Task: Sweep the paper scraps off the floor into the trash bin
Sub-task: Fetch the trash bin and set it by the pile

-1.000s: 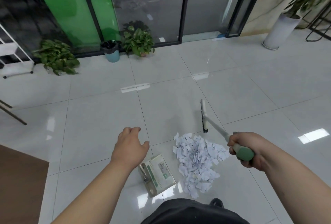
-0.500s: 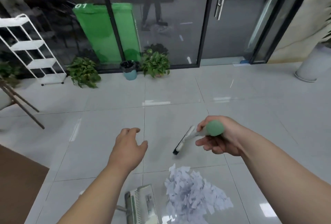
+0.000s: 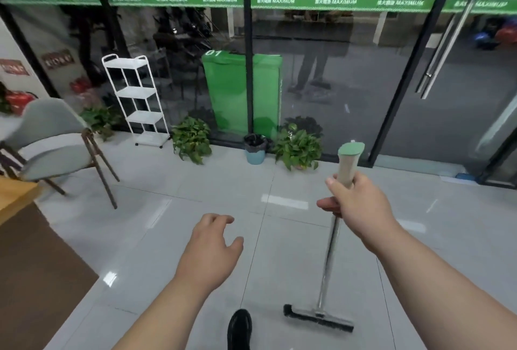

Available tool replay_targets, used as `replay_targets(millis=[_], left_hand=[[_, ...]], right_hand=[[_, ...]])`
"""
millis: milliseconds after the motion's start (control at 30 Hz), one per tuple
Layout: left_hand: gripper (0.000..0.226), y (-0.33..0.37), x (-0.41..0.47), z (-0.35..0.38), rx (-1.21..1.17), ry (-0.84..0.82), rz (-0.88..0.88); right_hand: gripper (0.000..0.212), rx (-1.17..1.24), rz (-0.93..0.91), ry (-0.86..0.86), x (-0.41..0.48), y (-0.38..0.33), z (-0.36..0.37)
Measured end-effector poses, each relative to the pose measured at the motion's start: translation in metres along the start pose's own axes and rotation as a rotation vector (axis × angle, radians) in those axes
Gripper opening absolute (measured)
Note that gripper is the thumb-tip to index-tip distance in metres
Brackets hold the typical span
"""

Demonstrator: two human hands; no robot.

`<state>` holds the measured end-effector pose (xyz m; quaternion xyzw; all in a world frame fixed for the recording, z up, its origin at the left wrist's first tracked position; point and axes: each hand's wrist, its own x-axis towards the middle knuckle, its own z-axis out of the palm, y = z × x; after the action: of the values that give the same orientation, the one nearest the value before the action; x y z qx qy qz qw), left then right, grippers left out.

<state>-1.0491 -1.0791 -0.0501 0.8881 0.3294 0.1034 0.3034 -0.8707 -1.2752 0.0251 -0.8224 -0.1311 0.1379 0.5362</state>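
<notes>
My right hand point(image 3: 354, 204) grips the beige, green-capped handle of a small broom point(image 3: 327, 271). The broom hangs upright, its black bristle head low over the tiles at lower right. My left hand point(image 3: 211, 249) hovers empty over the floor at centre, fingers loosely spread. A small blue trash bin point(image 3: 255, 151) lined with a black bag stands by the glass wall, between two potted plants. The paper scraps and the dustpan are out of view.
A grey chair point(image 3: 53, 148) stands at left beside a wooden table corner point(image 3: 14, 196). A white wire shelf point(image 3: 137, 101) and potted plants point(image 3: 298, 149) line the glass wall. My black shoe point(image 3: 239, 328) shows at the bottom edge. A brown mat point(image 3: 33, 271) lies at lower left.
The view has risen from the floor, so the scrap pile and dustpan dropped out of sight. My right hand swung the broom from pointing away to hanging upright. The left hand stays empty.
</notes>
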Motion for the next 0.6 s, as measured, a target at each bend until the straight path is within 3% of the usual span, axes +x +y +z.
replay_targets(millis=[67, 167, 233, 367, 600], left_hand=[[0.047, -0.007, 0.042, 0.004, -0.012, 0.001, -0.006], [0.047, -0.019, 0.124, 0.007, -0.020, -0.007, 0.015], [0.046, -0.028, 0.193, 0.005, -0.010, -0.040, 0.029], [0.044, -0.038, 0.315, -0.013, 0.045, -0.133, 0.032], [0.041, -0.034, 0.480, -0.026, 0.038, -0.155, 0.084]], right_hand=[[0.016, -0.241, -0.036, 0.027, 0.042, -0.015, 0.016], [0.024, -0.611, -0.129, 0.115, 0.116, -0.032, 0.051], [0.023, -0.585, -0.182, 0.204, 0.180, -0.044, 0.081], [0.012, -0.338, -0.109, 0.109, 0.291, -0.078, 0.139], [0.012, -0.287, -0.104, 0.080, 0.448, -0.116, 0.200]])
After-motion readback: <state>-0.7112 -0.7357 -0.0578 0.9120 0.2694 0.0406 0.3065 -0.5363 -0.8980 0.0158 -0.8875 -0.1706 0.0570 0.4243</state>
